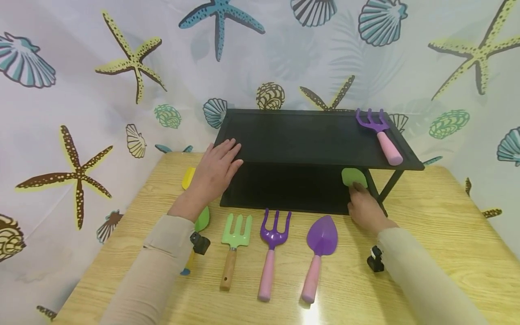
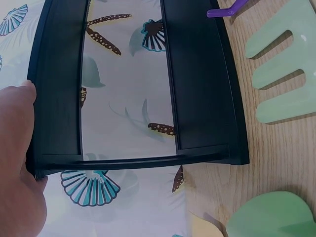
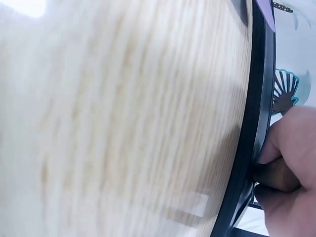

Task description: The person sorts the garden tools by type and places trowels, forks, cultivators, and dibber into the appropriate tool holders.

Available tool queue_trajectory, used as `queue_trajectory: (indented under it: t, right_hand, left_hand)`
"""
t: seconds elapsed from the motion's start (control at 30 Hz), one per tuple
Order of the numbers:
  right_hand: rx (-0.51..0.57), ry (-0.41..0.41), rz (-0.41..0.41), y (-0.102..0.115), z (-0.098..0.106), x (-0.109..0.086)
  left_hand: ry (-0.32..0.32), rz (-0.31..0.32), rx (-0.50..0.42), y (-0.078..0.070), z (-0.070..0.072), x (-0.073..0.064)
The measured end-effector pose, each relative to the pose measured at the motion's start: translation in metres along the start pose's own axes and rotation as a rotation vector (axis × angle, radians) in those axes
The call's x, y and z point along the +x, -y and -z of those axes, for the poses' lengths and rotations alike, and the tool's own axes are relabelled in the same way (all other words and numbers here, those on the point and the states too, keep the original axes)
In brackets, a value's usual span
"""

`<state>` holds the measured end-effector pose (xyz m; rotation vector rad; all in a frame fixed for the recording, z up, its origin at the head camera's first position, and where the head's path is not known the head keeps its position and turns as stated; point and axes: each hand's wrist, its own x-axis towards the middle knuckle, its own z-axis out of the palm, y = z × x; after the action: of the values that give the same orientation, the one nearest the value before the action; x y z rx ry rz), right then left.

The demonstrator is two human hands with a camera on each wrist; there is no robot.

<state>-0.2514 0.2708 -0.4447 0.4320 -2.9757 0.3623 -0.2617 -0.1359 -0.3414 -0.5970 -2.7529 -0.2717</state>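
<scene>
In the head view my right hand (image 1: 367, 210) grips the wooden handle (image 3: 279, 175) of a green hand trowel. The trowel's green blade (image 1: 353, 177) is over the right end of the lower shelf, under the upper one; most of the handle is hidden by my fingers. My left hand (image 1: 213, 174) rests with extended fingers on the left end of the black two-tier rack (image 1: 292, 140). A purple hand fork with a pink handle (image 1: 390, 148) lies at the right end of the rack's top.
Before the rack lie a green fork (image 1: 230, 266), a purple fork (image 1: 268, 271) and a purple trowel (image 1: 322, 237). Beside my left forearm, a green blade (image 1: 202, 220) and a yellow piece (image 1: 188, 178) are partly covered. A patterned cloth (image 1: 284, 54) hangs behind the wooden table (image 1: 455, 234).
</scene>
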Motion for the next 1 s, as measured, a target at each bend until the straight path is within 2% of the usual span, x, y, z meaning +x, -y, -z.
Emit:
queue_trajectory:
  t: [0.47,1.0]
  right_hand:
    - [0.062,0.036,-0.076,-0.004,-0.002,-0.001]
    - [0.071,-0.124,-0.018,0.01,0.017,-0.015]
  left_hand:
    - [0.0,-0.001,0.003,0.0,0.001,0.0]
    - [0.017,0.007,-0.002,0.0,0.002,-0.001]
